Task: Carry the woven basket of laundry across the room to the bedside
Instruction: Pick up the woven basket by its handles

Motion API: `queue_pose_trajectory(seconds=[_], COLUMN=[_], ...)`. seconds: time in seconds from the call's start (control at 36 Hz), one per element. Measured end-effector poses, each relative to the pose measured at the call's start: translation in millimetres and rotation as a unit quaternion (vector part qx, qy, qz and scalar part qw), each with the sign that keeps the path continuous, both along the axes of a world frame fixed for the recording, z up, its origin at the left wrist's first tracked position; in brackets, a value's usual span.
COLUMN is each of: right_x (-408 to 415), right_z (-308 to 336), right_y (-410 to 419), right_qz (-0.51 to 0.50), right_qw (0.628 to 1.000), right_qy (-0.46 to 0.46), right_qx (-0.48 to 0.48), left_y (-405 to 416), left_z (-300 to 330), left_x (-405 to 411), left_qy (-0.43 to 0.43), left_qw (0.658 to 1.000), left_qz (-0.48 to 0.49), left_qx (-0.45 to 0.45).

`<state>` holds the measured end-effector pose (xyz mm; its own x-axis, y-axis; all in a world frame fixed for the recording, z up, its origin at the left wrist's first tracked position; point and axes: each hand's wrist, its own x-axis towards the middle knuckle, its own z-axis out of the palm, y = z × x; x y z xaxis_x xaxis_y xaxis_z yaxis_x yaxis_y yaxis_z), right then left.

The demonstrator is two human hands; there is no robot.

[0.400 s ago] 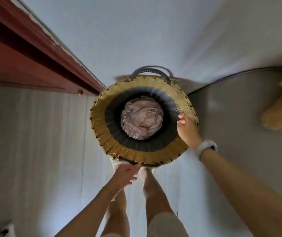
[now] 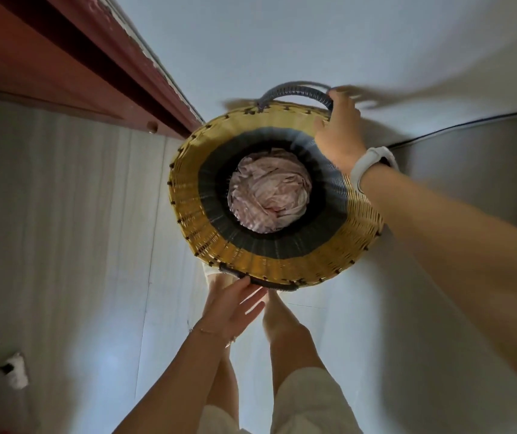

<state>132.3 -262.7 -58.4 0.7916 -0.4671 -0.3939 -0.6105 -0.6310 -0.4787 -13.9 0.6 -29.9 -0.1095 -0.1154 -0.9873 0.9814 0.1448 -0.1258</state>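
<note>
woven basket point(image 2: 188, 198) is being viewed from above, mid-frame on pale floor point(image 2: 78, 245) | pink laundry point(image 2: 268, 195) is being held inside | far handle point(image 2: 295, 90) is being gripped by right hand point(image 2: 340, 133), fingers curled | near handle point(image 2: 260, 281) is being touched by left hand point(image 2: 235, 303), fingers spread, not closed

Red wooden frame point(image 2: 72, 54) crowds the basket point(image 2: 194, 220) on the left; bare floor point(image 2: 329, 333) lies open nearer; a dark cable point(image 2: 457, 128) crosses right.

The right hand point(image 2: 340, 133) grips the far handle point(image 2: 295, 90) of the woven basket point(image 2: 269, 267); the left hand point(image 2: 235, 305) reaches the near handle point(image 2: 260, 281).
</note>
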Motion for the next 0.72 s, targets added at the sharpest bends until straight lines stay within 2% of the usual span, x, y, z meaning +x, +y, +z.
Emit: queue_pose_trajectory(seconds=[0.11, 0.25, 0.36, 0.47, 0.61, 0.72], right_x=[10, -8, -34, -65, -106, -138], right_z=[9, 25, 42, 57, 70, 94], right_y=[3, 12, 13, 16, 28, 54], right_qz=[0.016, 0.08, 0.059, 0.031, -0.042, -0.072], right_qw=[1.0, 0.994, 0.994, 0.993, 0.987, 0.981], right_qy=[-0.003, 0.05, 0.045, 0.014, -0.005, -0.011], right_qx=[0.013, 0.048, 0.084, 0.113, 0.156, 0.18], left_y=[-15, -21, 0, 30, 60, 73], left_z=[9, 12, 14, 29, 60, 91], left_x=[3, 5, 6, 10, 3, -17], left_qy=[0.001, -0.028, -0.078, -0.151, -0.282, -0.345], left_qw=[0.998, 0.995, 0.98, 0.949, 0.881, 0.838], left_qz=[0.069, 0.055, 0.007, -0.058, -0.123, -0.12], left_qx=[-0.013, 0.076, 0.182, 0.27, 0.358, 0.405])
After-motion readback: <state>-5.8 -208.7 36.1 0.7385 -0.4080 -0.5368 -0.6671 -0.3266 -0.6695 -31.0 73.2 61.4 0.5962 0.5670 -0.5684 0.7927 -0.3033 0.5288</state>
